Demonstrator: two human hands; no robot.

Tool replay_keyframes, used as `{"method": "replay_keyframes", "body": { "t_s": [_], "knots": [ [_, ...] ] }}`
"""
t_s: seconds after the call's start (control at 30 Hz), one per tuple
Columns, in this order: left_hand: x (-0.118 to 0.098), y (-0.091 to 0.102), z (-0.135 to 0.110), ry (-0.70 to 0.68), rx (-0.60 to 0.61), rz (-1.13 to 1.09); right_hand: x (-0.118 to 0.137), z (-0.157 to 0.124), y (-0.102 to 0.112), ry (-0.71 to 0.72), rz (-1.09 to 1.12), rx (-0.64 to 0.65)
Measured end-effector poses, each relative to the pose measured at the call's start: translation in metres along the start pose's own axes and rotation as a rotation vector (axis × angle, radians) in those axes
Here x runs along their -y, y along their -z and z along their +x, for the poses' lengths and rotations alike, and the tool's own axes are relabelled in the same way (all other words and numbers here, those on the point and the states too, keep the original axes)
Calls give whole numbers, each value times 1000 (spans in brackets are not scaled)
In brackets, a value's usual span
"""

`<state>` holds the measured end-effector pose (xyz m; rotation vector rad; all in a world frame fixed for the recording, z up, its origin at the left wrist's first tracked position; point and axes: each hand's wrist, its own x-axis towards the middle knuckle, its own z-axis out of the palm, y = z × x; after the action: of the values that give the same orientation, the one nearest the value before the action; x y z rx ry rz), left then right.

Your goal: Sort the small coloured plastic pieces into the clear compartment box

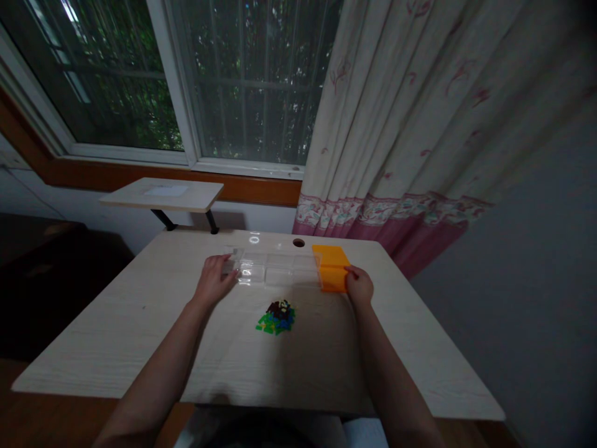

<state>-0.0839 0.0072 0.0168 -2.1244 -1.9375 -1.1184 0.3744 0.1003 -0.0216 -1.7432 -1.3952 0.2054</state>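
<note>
Hands at a clear tray on the table.
Left hand gripped the tray's left end; right hand pinched the orange lid at its right end. Bricks lay just before it.

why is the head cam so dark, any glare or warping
Head view: dim room, light coming only from the window; a small glare spot on the table; corners darkened, curtain and window frame bowed by the wide lens; small pile of pieces too soft to resolve.

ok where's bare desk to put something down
Bare: the desk left of the left hand, and the near strip below the pile of pieces. Crowded: the far middle, with the clear tray, orange lid and right hand.
</note>
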Motion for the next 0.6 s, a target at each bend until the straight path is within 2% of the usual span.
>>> {"method": "replay_keyframes", "body": {
  "t_s": [0.17,0.6],
  "knots": [
    [13,-4,-2,-119,208,28,-1,1,-1,3,-15,-1],
    [9,-7,-4,-189,245,56,5,-2,2,31,-16,-11]
  ]
}}
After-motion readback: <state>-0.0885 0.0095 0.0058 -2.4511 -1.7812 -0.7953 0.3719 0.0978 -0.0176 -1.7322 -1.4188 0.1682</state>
